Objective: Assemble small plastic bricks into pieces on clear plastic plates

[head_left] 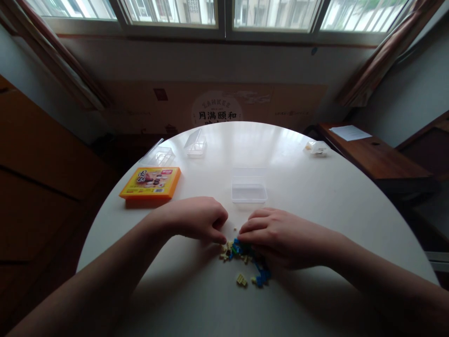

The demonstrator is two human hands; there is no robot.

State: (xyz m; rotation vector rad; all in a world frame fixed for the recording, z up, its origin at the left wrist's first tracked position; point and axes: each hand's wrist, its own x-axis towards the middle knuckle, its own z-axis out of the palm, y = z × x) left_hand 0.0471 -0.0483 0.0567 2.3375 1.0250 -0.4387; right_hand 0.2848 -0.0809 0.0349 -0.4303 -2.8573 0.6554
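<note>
White round table (315, 210) under a window, seen from above w/ two bare hands meeting near its front edge. Between them lies a small heap of tiny bricks (245, 255), blue, cream & a bit of green, some strays trailing toward the viewer.

Left hand (194, 219): fingers curled in, tips pinched down on the cream bits at the heap's left edge; whether a piece is actually gripped can't be told. Right hand (277, 238): flatter, fingers together, lying over the blue bricks & covering part of them.

Best handled, probably, w/ fingertip pinches, one piece at a time, the other hand keeping the heap from scattering.

Just beyond the hands: a clear plastic tray (249, 192). Further left, an orange box (150, 183); behind it two more clear containers (196, 145).
</note>
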